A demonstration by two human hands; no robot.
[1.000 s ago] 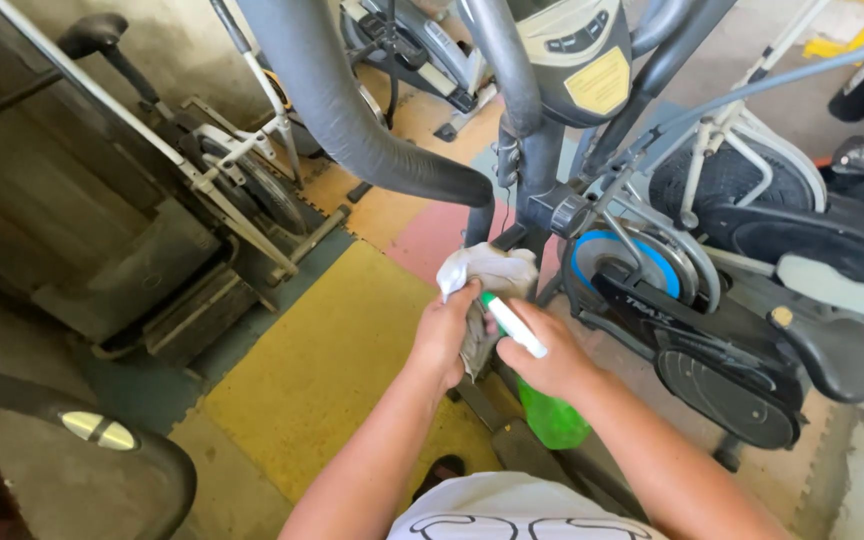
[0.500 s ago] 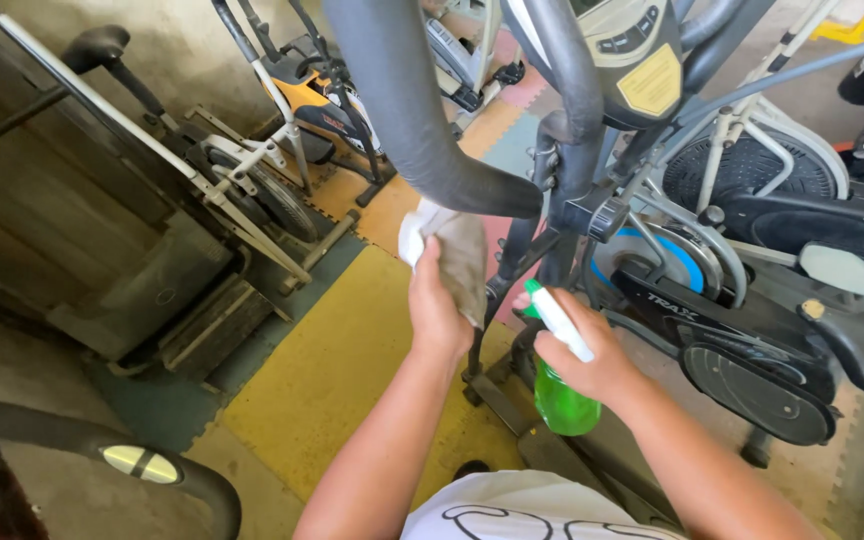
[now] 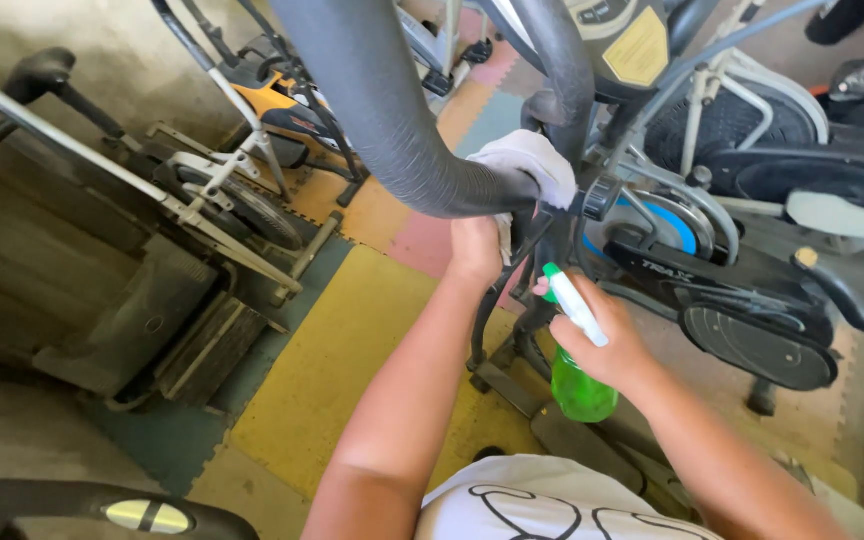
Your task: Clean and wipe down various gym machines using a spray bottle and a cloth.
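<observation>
While the left hand (image 3: 477,250) grips a white cloth (image 3: 527,165) pressed on the black foam handlebar (image 3: 392,120) of an exercise bike (image 3: 712,270), the right hand (image 3: 602,345) is closed around a green spray bottle (image 3: 580,385).

Item 1, cloth: bunched, at 12 o'clock from the left hand, touching the bar near its clamp knob (image 3: 600,198).

Item 2, spray bottle: at 5 o'clock from the cloth, held apart from the frame. Long axis tilted; white nozzle toward 11 o'clock, green body toward 5 o'clock.

Item 3, handlebar: curved tube, running from 11 o'clock down to the clamp.

Handling note: wiping would likely go best with the cloth wrapped round the tube, firm pressure, strokes along its length.

Surroundings: coloured floor mats (image 3: 352,370); other machines at 9 o'clock.
</observation>
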